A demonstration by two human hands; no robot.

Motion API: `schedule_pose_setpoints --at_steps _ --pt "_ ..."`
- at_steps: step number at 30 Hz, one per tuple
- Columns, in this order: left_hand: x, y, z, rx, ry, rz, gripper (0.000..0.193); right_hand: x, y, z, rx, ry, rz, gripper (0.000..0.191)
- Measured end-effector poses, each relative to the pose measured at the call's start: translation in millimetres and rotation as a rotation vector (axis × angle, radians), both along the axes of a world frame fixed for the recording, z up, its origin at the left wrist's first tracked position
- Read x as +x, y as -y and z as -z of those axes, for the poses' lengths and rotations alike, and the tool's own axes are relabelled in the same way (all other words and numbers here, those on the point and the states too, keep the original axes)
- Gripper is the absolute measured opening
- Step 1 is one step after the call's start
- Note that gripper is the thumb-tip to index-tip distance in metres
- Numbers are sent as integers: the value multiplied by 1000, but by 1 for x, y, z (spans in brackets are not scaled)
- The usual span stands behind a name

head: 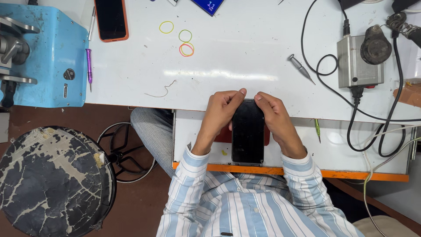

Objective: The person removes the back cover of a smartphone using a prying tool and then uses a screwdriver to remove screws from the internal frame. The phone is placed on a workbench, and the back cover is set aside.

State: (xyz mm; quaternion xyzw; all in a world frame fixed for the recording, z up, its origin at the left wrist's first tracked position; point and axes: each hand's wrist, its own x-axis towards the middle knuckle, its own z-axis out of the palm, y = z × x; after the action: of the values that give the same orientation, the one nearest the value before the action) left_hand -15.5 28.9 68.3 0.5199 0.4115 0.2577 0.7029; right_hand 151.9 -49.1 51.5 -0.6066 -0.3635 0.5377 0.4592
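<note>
In the head view, the left hand point(220, 112) and right hand point(275, 117) are both gripping the top end of a flat black rectangular smartphone point(247, 131), fingers curled around its edges, above the pulled-out white drawer point(346, 147). At eleven o'clock, thin coloured rubber bands point(186, 47) are lying loose; at two o'clock, a grey metal screwdriver point(301, 68) and looping black cables point(372, 131) are crowding the white tabletop point(245, 57).

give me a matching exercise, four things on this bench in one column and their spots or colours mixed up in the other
Things:
1. black phone
2. phone in orange case
3. purple screwdriver
4. rubber bands

Places:
A. beside the blue machine, on its right
B. top edge of the table, left of the rubber bands
C. between the left hand and right hand
D. loose on the table, yellow, green and pink

Pairs: 1-C, 2-B, 3-A, 4-D
</note>
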Motion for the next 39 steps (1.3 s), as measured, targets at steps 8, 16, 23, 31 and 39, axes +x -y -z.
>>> schedule_pose_setpoints --at_steps 8,16,23,31,39 --pt "10 23 -29 582 -208 -123 43 -8 10 9 235 -226 155 38" --pt "9 11 -27 227 -189 -6 52 -19 15 25 -154 -1089 227 29" --pt "-6 12 9 460 126 -30 37 -15 20 40 -359 -1238 114 31" --pt "-19 32 83 78 503 -108 40 -40 15 5 -484 -919 94 31" --pt "-2 57 89 -545 1060 -520 27 -50 20 -4 -368 -1281 195 23"
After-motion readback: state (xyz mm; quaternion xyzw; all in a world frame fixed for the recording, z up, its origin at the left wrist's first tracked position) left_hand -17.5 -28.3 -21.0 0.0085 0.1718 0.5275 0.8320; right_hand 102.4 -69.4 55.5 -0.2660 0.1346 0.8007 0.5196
